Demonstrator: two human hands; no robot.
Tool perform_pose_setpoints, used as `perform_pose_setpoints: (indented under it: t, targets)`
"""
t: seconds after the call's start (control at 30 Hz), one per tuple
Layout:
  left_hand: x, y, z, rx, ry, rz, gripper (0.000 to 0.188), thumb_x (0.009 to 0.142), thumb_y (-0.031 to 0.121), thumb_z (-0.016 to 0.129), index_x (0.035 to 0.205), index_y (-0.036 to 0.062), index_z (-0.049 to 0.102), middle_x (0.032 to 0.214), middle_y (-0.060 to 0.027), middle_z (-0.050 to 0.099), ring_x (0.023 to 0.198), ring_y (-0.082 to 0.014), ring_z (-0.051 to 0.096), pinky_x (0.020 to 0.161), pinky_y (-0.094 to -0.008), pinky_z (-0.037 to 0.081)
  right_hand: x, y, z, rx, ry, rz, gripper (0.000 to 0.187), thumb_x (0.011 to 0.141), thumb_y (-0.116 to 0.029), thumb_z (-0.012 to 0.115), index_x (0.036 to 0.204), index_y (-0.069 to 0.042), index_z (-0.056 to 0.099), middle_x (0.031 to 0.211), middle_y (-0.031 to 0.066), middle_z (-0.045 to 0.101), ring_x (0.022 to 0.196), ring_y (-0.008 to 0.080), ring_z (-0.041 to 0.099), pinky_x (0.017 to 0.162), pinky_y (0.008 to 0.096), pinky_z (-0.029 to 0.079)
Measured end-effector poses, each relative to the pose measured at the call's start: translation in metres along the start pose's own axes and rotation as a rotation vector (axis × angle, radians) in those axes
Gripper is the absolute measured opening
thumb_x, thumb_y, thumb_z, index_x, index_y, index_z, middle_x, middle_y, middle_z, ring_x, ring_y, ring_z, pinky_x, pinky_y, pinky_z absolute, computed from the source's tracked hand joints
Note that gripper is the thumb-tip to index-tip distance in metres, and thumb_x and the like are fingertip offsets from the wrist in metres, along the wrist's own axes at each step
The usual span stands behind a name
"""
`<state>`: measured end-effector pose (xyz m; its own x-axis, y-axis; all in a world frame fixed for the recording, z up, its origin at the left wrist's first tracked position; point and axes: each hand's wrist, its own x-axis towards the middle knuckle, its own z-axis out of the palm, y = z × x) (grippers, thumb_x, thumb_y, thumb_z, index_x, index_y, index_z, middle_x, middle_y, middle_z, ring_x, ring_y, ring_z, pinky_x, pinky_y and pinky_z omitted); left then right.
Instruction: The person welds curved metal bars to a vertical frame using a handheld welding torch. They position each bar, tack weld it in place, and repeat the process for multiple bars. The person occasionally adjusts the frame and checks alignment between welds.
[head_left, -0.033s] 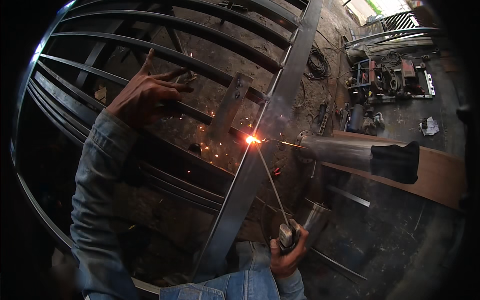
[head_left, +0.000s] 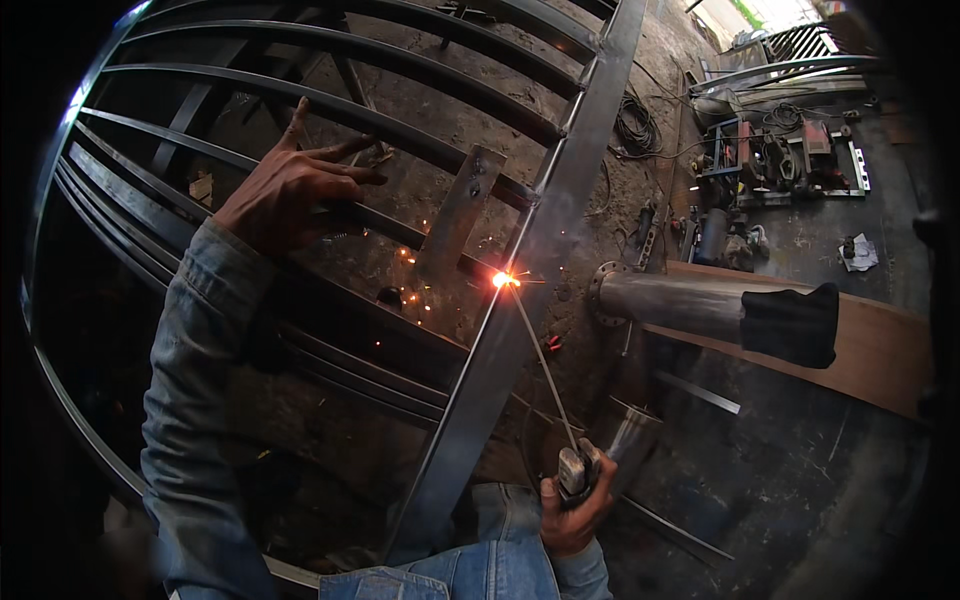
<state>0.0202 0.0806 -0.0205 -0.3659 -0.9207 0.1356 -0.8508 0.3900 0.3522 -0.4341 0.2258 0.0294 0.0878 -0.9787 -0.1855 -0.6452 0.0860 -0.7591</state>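
Observation:
My right hand (head_left: 580, 515) is closed round an electrode holder (head_left: 574, 470) at the lower middle. From it a thin welding electrode (head_left: 543, 362) slants up and left. Its tip meets a bright orange glow where a crossbar joins the wide steel beam (head_left: 475, 385) of a barred frame. Sparks scatter around the glow. At upper left, my left hand (head_left: 295, 190) lies over the frame's bars (head_left: 390, 226), fingers stretched and spread; its underside is hidden. A short flat metal piece (head_left: 465, 205) lies across two bars between that hand and the beam.
Right of the beam, a flanged metal pipe (head_left: 680, 302) with a dark cloth (head_left: 790, 325) over its end lies on a brown board (head_left: 880, 365). A shorter pipe (head_left: 632, 425) stands near my right hand. Coiled cable (head_left: 635, 125) and a tool rack (head_left: 780, 160) are farther back.
The long spark streak to the right of the glow has gone, and shorter sparks show there. Both hands and the electrode holder stay in place.

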Motion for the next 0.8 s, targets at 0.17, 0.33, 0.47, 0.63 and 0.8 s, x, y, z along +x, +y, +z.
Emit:
perform_pose_setpoints:
  t: [0.17,0.33,0.47,0.63,0.8]
  targets:
    - [-0.002,-0.001,-0.001,-0.007,-0.021,-0.012,0.010,0.084,0.023,0.081,0.088,0.0224,0.072,0.127,0.0028,0.072,0.138,-0.0304,0.053,0.120,-0.0746,-0.010,0.001,-0.001,0.000,-0.038,-0.010,-0.021,0.066,0.090,-0.050,0.075,0.124,0.000,0.048,0.094,0.0167,0.068,0.086,0.0256,0.072,0.073,0.0377,0.058]
    - [-0.001,0.001,0.000,0.005,-0.017,-0.012,0.012,0.082,0.021,0.082,0.089,0.0224,0.072,0.128,0.0026,0.072,0.142,-0.0290,0.049,0.120,-0.0750,-0.009,0.002,-0.003,-0.001,-0.060,-0.014,-0.010,0.065,0.091,-0.051,0.074,0.123,-0.001,0.048,0.089,0.0144,0.067,0.083,0.0247,0.072,0.069,0.0369,0.057]
    - [-0.003,0.001,-0.004,0.032,-0.070,-0.045,0.018,0.079,0.012,0.081,0.092,0.0223,0.075,0.130,0.0036,0.070,0.142,-0.0243,0.050,0.123,-0.0708,-0.006,0.004,-0.009,0.002,-0.049,-0.005,-0.036,0.068,0.090,-0.049,0.075,0.127,0.002,0.048,0.095,0.0166,0.068,0.088,0.0262,0.072,0.075,0.0375,0.057]
    - [-0.004,0.003,-0.013,0.027,-0.106,-0.075,0.019,0.077,0.013,0.082,0.093,0.0213,0.076,0.131,0.0034,0.070,0.143,-0.0239,0.048,0.124,-0.0696,-0.005,0.003,-0.016,0.004,-0.017,0.012,-0.019,0.071,0.089,-0.044,0.075,0.132,0.007,0.050,0.112,0.0221,0.064,0.105,0.0318,0.067,0.091,0.0434,0.053]
    - [-0.002,0.009,-0.014,0.011,-0.108,-0.068,0.019,0.076,0.017,0.084,0.093,0.0204,0.076,0.131,0.0023,0.071,0.145,-0.0249,0.046,0.124,-0.0698,-0.005,0.000,-0.008,0.004,0.001,0.006,-0.008,0.072,0.087,-0.040,0.078,0.134,0.006,0.049,0.122,0.0224,0.062,0.110,0.0309,0.065,0.096,0.0426,0.052]
